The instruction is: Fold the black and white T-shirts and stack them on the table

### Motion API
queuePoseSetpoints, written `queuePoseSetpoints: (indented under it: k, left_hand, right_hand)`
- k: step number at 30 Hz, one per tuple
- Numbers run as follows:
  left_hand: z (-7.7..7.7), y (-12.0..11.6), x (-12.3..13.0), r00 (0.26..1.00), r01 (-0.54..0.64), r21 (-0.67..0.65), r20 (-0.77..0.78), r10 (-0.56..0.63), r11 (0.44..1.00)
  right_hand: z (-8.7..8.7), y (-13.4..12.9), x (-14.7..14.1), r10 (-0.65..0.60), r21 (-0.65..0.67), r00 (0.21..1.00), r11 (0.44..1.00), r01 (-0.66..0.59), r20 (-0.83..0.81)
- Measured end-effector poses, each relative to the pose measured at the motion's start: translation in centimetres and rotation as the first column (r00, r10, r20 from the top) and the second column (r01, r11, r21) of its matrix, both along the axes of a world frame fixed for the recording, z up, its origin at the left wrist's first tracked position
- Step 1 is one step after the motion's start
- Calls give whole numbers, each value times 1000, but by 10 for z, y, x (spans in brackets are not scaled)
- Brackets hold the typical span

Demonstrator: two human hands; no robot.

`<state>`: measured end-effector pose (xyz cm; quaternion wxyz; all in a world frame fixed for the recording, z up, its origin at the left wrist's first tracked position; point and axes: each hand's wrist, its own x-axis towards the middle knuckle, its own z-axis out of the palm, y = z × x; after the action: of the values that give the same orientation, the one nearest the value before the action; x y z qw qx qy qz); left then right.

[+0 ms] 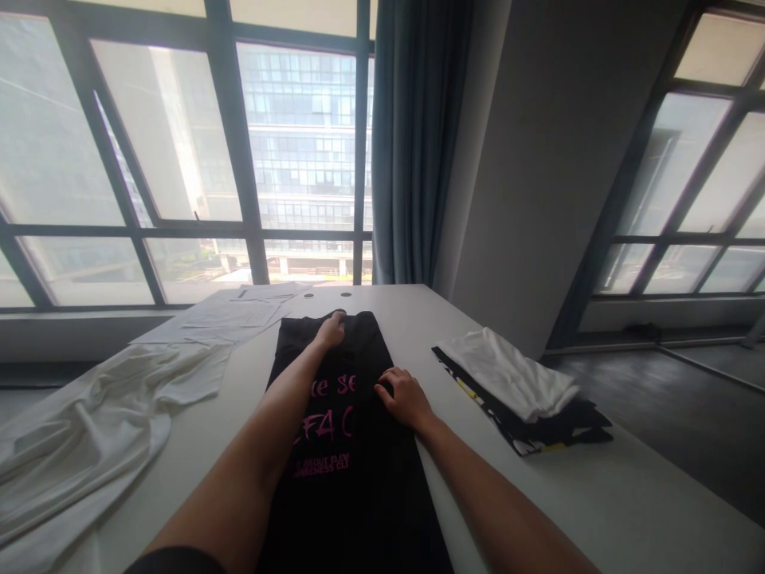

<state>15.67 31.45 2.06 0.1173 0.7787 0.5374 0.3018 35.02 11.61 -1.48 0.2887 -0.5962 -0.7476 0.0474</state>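
A black T-shirt [382, 486] with pink lettering lies lengthwise in front of me, folded into a narrow strip; its lower end runs out of the picture. At its far end, my left hand [333, 328] is closed on the cloth by the collar, thumb on top. The left forearm crosses the shirt and covers part of the lettering. My right hand [407, 396] rests on the shirt's right edge, fingers bent and the thumb a little apart from them. No cloth shows clearly between those fingers.
The shirt lies on a white table [412, 307]. To the right is a stack of folded clothes with a white garment [508, 371] on black ones [567, 426]. A loose white cloth [119, 430] and paper sheets [239, 311] lie left. Windows and a curtain [412, 143] stand behind.
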Motion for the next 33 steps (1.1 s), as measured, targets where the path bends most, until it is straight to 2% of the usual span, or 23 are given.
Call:
queuePoseSetpoints:
  k: [4, 7, 11, 15, 19, 23, 27, 30, 33]
  left_hand:
    - [-13, -5, -2, 985, 141, -101, -86, -150, 985]
    - [-18, -6, -7, 975, 159, -138, -131, -177, 978]
    - [-12, 0, -22, 972, 69, -168, -209, -104, 983]
    - [-10, 7, -52, 946, -58, -181, -324, -4, 982]
    - [-23, 0, -84, 920, -138, -194, -389, 53, 971]
    - [-38, -9, -96, 904, -153, -216, -426, 48, 964]
    - [-40, -9, -94, 896, -152, -228, -442, 37, 962]
    - [-39, -7, -93, 889, -151, -230, -457, 30, 961]
    - [-38, -3, -93, 885, -154, -243, -465, 24, 958]
  right_hand:
    - [1, 0, 0, -7, -8, 1000, 1000, 7, -1]
    - [0, 0, 0, -8, -2, 1000, 1000, 8, 6]
    - [-2, 1, 1, -3, 11, 1000, 1000, 3, 5]
    - [-2, 1, 0, -7, 5, 1000, 1000, 7, 6]
    - [0, 0, 0, -15, -2, 1000, 1000, 15, 20]
    - [4, -2, -1, -18, -8, 1000, 1000, 18, 18]
    - [12, -11, -12, 1, -125, 998, 992, 7, 61]
    - [16, -19, -25, 12, -295, 987, 955, 36, 158]
    - [15, -21, -34, 19, -376, 974, 924, 69, 226]
